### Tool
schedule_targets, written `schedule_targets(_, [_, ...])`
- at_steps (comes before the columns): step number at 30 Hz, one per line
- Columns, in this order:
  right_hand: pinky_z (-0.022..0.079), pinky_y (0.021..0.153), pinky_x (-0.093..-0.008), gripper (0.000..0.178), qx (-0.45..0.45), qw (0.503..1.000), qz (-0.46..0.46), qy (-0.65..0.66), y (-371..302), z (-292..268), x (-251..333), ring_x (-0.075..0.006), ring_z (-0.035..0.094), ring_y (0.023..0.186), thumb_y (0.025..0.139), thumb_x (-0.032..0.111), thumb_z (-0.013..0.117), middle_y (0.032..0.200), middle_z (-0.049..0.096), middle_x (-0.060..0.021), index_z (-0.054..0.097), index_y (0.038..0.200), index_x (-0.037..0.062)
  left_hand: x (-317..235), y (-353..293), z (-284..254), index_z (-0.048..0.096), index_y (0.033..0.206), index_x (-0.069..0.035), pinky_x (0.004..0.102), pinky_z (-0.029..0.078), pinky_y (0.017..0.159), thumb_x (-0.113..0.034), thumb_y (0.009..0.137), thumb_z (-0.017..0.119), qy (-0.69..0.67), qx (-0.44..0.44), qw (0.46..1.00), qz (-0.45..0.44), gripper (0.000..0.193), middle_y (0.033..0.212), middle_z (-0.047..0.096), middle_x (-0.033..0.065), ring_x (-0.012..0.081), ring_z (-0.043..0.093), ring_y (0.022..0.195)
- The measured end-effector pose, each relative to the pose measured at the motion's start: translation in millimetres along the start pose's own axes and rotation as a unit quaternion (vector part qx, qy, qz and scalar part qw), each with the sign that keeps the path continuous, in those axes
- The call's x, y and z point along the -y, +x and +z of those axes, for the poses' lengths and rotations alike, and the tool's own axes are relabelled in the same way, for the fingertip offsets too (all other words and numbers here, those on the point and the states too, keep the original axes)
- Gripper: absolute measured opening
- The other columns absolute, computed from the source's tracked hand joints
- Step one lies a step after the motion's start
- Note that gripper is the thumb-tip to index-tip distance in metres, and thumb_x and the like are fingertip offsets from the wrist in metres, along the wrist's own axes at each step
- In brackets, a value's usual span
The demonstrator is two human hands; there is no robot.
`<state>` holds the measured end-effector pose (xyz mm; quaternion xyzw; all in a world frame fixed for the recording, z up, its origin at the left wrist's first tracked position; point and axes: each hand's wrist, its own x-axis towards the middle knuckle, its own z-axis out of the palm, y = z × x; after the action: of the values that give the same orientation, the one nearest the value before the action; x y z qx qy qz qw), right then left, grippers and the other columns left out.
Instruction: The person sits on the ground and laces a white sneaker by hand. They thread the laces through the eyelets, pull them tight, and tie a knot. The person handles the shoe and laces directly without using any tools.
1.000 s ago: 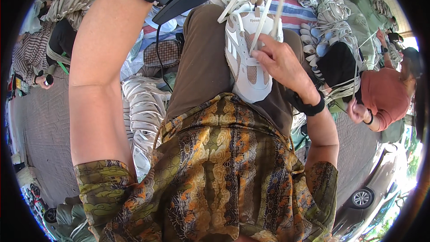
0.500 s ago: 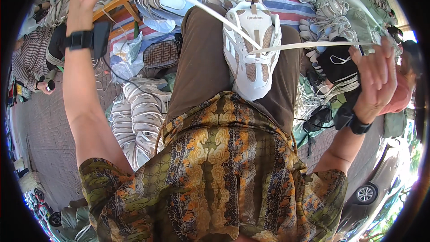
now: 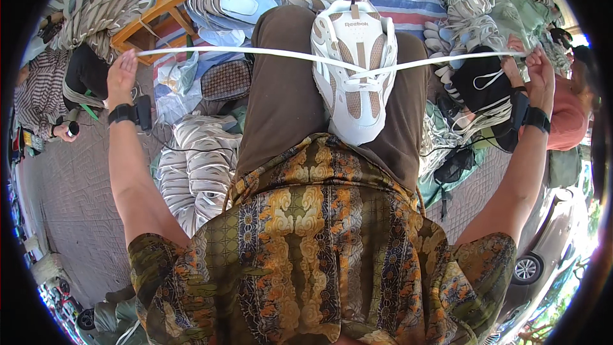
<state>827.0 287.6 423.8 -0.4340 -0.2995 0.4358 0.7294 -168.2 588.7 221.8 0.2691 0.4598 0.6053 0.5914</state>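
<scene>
A white and tan sneaker (image 3: pixel 357 102) rests between my knees, its toe toward me. A flat white shoelace (image 3: pixel 268 53) passes through the lowest eyelets near the toe, and its two ends stretch out to either side. Far out on the left, my left hand (image 3: pixel 122 78) pinches one end of the lace. On the far right, my right hand (image 3: pixel 540 73) grips the other end between closed fingers. Both halves of the lace are drawn nearly straight above my thighs.
Stacks of shoe uppers (image 3: pixel 191 160) lie left of my legs, with more beyond. A wooden stool (image 3: pixel 163 9) and a brown patterned pouch (image 3: pixel 226 80) are at the upper left. People sit on both sides; one wears a salmon top (image 3: pixel 567 115). A parked car (image 3: pixel 543 249) stands at right.
My left hand has come down and toward me, pulling its lace half from a slant to nearly level. My right hand has moved slightly; its fingers have closed up. The sneaker has barely shifted.
</scene>
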Motion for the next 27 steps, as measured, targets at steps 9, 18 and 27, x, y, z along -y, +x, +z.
schedule_targets(9, [0.042,0.048,-0.0229,0.019,0.018,0.765,0.011,-0.643,-61.1,111.9,-94.1,-0.0084,0.055,0.055,0.088,0.013,0.057,0.072,0.062,0.0016,0.062,0.104,0.0058,35.7,-96.9,44.1,0.058,0.118,-0.004,0.027,0.054,0.063,-0.02,0.091,0.054,0.472,0.031,0.881,-0.023,0.032,0.102,0.068,0.0139,0.0191,0.068,0.081])
schedule_targets(18, [0.05,0.058,-0.0398,0.03,0.184,0.672,-0.283,-0.659,-203.3,250.2,-224.2,-0.0321,0.063,0.073,0.08,0.005,0.064,0.098,0.061,-0.0096,0.056,0.108,0.0092,118.7,-285.0,280.8,0.059,0.115,-0.006,0.0269,0.052,0.068,-0.004,0.082,0.063,0.458,0.365,0.715,0.381,0.034,0.116,0.062,0.011,0.0181,0.064,0.086])
schedule_targets(27, [0.049,0.056,-0.0415,0.027,0.147,0.698,-0.286,-0.64,-198.3,258.3,-220.9,-0.0333,0.062,0.071,0.079,0.004,0.064,0.101,0.058,-0.0088,0.055,0.104,0.0085,122.0,-302.3,336.1,0.061,0.1,-0.003,0.0383,0.051,0.08,-0.006,0.074,0.068,0.46,0.354,0.649,0.492,0.027,0.102,0.053,0.0077,0.0275,0.057,0.095])
